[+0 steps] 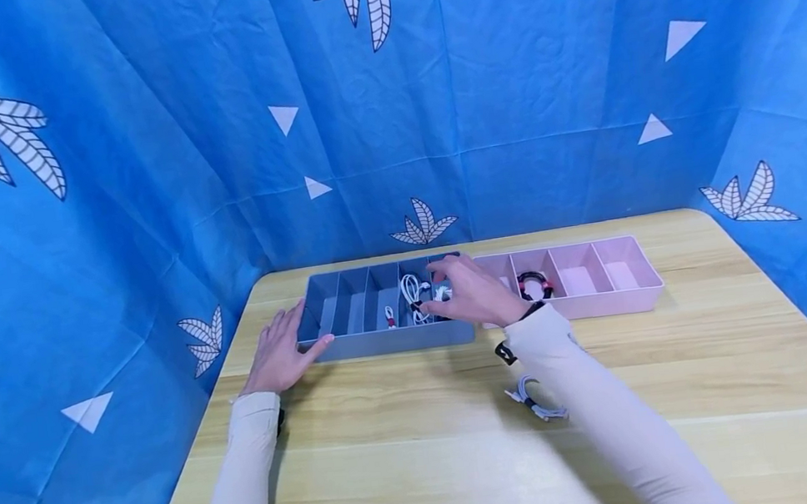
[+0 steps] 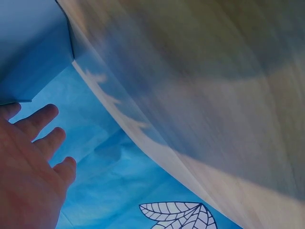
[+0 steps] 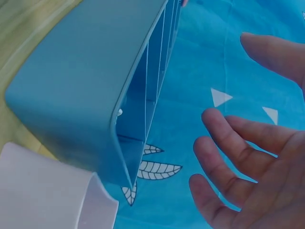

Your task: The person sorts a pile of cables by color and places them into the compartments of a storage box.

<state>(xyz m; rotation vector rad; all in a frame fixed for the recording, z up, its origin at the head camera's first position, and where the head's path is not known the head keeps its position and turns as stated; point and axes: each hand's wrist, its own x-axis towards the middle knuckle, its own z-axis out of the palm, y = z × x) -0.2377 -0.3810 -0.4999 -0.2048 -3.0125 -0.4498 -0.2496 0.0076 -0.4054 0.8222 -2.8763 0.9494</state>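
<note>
A blue-grey divided tray (image 1: pixel 384 342) stands near the back of the table. My left hand (image 1: pixel 281 353) rests against its left end, fingers spread and thumb over the front rim. Above the tray's right end hovers my right hand (image 1: pixel 475 292); in the right wrist view its fingers are apart, loosely bent, and hold nothing. A coiled white cable (image 1: pixel 411 286) lies in a compartment just left of that hand. Another white cable (image 1: pixel 442 293) is partly hidden beneath the hand. One compartment farther left holds a small red-and-white cable (image 1: pixel 390 317).
A pink divided tray (image 1: pixel 599 306) adjoins on the right, with a black-and-red coiled cable (image 1: pixel 534 285) inside. On the table in front lie a white coiled cable (image 1: pixel 535 400) with a dark tie and a small black item (image 1: pixel 506 353) by the right wrist. Blue curtain (image 1: pixel 536 101) surrounds the table.
</note>
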